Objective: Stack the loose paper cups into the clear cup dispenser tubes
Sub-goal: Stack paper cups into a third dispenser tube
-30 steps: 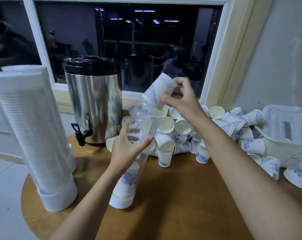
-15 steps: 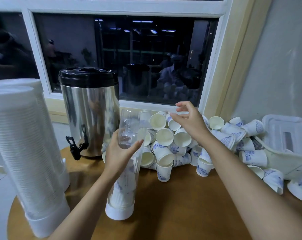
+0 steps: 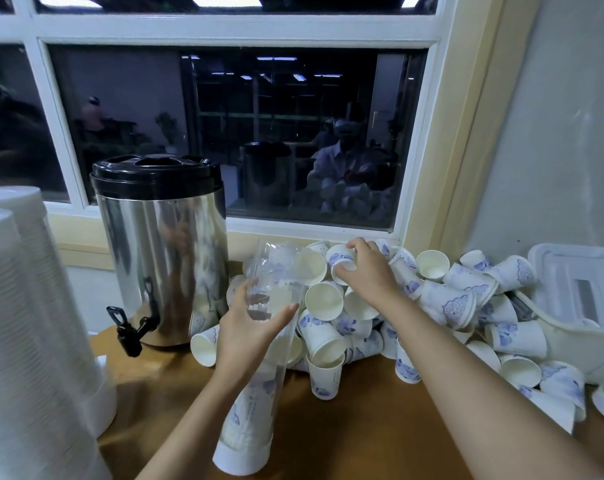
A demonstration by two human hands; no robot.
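One clear tube (image 3: 259, 403) leaning on table (image 3: 362, 427), left hand (image 3: 248, 337) curled round it, right hand (image 3: 366, 275) pinching paper cup (image 3: 339, 257) in heap (image 3: 449, 299)

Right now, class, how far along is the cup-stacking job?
Done: two filled tubes stand at left; a short cup stack sits in the bottom of the clear dispenser tube. In hand: the left hand holds that tube, the right hand grips a paper cup. Left: the tube's upper part is unfilled, and the pile of loose cups is large.

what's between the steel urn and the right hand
In the head view, the clear dispenser tube, held by the left hand, stands there.
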